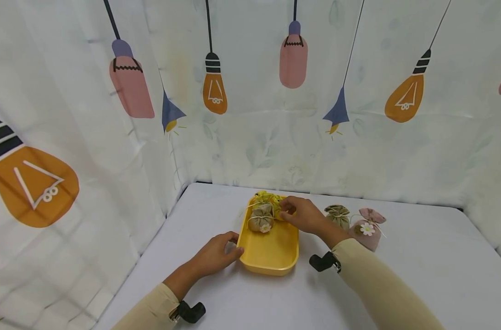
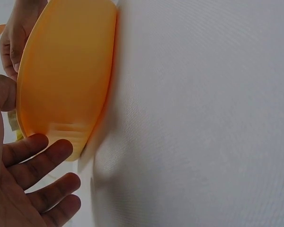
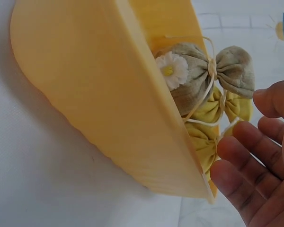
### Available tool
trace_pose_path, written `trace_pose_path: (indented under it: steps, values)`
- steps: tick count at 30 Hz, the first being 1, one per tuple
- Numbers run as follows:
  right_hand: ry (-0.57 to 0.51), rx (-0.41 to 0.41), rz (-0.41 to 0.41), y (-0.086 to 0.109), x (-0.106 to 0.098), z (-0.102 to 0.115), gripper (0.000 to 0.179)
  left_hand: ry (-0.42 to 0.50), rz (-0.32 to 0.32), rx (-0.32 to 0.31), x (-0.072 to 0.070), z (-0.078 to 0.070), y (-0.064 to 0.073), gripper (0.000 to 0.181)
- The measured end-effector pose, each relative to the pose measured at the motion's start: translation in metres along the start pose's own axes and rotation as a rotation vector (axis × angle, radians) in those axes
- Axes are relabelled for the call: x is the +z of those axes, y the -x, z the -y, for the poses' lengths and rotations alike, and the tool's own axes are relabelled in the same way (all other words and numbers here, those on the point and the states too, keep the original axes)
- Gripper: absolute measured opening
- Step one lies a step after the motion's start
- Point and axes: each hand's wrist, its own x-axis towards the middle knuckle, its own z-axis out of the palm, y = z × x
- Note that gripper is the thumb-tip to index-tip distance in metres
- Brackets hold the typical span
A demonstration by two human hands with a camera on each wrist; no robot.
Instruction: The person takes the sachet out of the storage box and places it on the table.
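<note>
My left hand [image 1: 217, 253] is at the left side of a yellow tray [image 1: 271, 254], its thumb at the rim and its extended fingers beside the outer wall. Over the tray's far right corner is my right hand [image 1: 303, 214], fingers loosely bent and spread, fingertips right by the yellow drawstring pouches [image 3: 203, 142]. A grey-beige drawstring pouch [image 1: 261, 219] with a white flower lies in the tray in front of the yellow ones. In the right wrist view, the thumb tip overlaps the gathered top of the beige pouch [image 3: 191, 71].
Right of the tray, on the white table [image 1: 432, 261], lie a green drawstring pouch [image 1: 337, 214] and a pink one [image 1: 367, 233] with a white flower, close beyond the right forearm. A printed cloth curtain [image 1: 250, 151] hangs behind the table and along its left side.
</note>
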Motion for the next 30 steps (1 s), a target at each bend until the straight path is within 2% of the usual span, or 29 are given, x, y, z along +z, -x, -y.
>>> trace_pose_path:
  steps: [17, 30]
  values:
    - [-0.021, -0.012, 0.012, -0.005, 0.010, 0.009, 0.033, -0.001, 0.002, -0.016, 0.002, 0.000, 0.002, 0.039]
    - [-0.021, -0.001, -0.013, -0.013, 0.015, 0.013, 0.033, 0.003, 0.002, -0.008, 0.002, 0.001, 0.001, 0.040]
